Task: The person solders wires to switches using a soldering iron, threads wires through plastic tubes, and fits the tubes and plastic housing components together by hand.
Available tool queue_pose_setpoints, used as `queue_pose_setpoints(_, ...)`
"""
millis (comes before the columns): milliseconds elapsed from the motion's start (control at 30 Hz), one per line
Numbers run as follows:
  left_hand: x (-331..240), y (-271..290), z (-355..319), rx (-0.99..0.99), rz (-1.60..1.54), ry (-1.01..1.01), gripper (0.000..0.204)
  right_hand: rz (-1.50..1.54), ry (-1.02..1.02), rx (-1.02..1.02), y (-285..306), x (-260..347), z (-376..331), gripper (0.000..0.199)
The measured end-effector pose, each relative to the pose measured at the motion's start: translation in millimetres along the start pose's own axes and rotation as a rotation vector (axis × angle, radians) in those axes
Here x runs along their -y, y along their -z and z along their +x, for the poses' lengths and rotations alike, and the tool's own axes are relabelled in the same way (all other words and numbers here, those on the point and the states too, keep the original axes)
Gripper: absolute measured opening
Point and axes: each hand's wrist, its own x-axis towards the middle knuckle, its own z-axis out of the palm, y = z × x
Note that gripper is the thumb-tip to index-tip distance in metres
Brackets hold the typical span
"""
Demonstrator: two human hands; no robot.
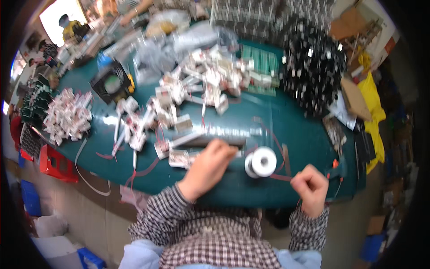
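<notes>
Tape roll (pixel 261 162), white, near table's (pixel 251 190) front edge: light, rigid; red strip (pixel 281 177) flimsy. Right hand (pixel 311 186) is pinching strip; left hand (pixel 209 167) is resting closed beside roll.

We see a table (pixel 251 121) with a smooth, glossy green top that catches the light. The white tape roll (pixel 261 162) looks like smooth plastic. Thin reddish tape strips (pixel 280 177) look slick. The checked sleeves (pixel 159 210) are soft woven cloth. The black fan (pixel 110 82) looks like matt plastic.
</notes>
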Motion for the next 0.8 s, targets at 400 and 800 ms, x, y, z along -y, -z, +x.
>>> queue_pose_setpoints(400, -7, 13, -7, 0.017, -0.323, 0.034, 0.024, -0.453, 0.173, 0.068, -19, 24, 22, 0.008)
queue_pose_setpoints(800, -6, 21, -11, 0.1, -0.362, 0.022, 0.026, -0.573, 0.206, 0.137, -25, 37, 34, 0.008)
